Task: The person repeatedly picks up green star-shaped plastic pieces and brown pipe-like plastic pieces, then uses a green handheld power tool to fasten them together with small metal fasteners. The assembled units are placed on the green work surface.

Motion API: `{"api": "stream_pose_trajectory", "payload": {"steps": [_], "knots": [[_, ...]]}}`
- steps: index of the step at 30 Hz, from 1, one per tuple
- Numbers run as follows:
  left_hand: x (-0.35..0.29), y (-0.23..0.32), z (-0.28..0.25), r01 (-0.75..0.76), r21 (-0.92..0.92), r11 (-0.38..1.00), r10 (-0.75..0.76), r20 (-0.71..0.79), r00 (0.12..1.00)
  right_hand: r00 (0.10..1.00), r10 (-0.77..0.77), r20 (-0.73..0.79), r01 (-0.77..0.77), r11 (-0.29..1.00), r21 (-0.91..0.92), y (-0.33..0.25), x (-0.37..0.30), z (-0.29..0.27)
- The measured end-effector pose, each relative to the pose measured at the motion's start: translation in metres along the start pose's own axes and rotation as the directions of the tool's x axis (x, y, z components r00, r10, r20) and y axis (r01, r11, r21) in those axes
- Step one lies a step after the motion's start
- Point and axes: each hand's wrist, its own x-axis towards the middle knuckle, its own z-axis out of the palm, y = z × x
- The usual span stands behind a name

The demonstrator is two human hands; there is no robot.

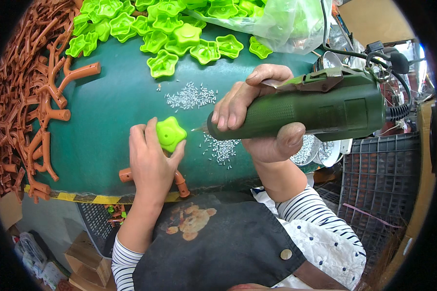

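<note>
My left hand (151, 162) grips a bright green star-shaped plastic cap (170, 133) set on a brown plastic branch piece (179, 183) that lies on the green table (111, 111). My right hand (257, 121) holds a dark green electric screwdriver (320, 112) level, its pointed tip (199, 129) just right of the star cap. A black cord (398, 112) leaves the tool's rear.
Several green star caps (170, 34) lie at the table's far side beside a clear plastic bag (286, 19) of more. A heap of brown branch pieces (24, 97) fills the left. Small white screws (192, 96) are scattered mid-table. A dark crate (378, 184) stands at right.
</note>
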Motion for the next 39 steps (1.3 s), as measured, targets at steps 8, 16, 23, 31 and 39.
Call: {"api": "stream_pose_trajectory", "payload": {"steps": [8, 16, 23, 31, 39], "knots": [[0.003, 0.001, 0.002, 0.014, 0.018, 1.000, -0.015, 0.067, 0.998, 0.999, 0.034, 0.016, -0.034, 0.999, 0.000, -0.001, -0.003, -0.004], [-0.001, 0.002, 0.009, 0.032, 0.140, 0.990, -0.050, 0.133, 0.990, 0.992, 0.111, 0.054, -0.117, 0.987, 0.108, 0.005, -0.005, 0.003], [-0.015, 0.004, 0.020, -0.043, 0.239, 0.970, 0.022, 0.088, 0.996, 0.998, 0.053, 0.041, -0.057, 0.995, 0.087, 0.023, -0.006, 0.030], [-0.027, -0.013, 0.039, 0.034, 0.060, 0.998, -0.042, 0.127, 0.991, 0.987, 0.041, 0.158, -0.040, 0.999, -0.012, 0.034, -0.003, 0.049], [-0.021, -0.004, 0.028, -0.008, -0.067, 0.998, 0.007, -0.018, 1.000, 0.881, 0.011, 0.474, 0.207, 0.891, -0.404, 0.051, 0.013, 0.045]]}}
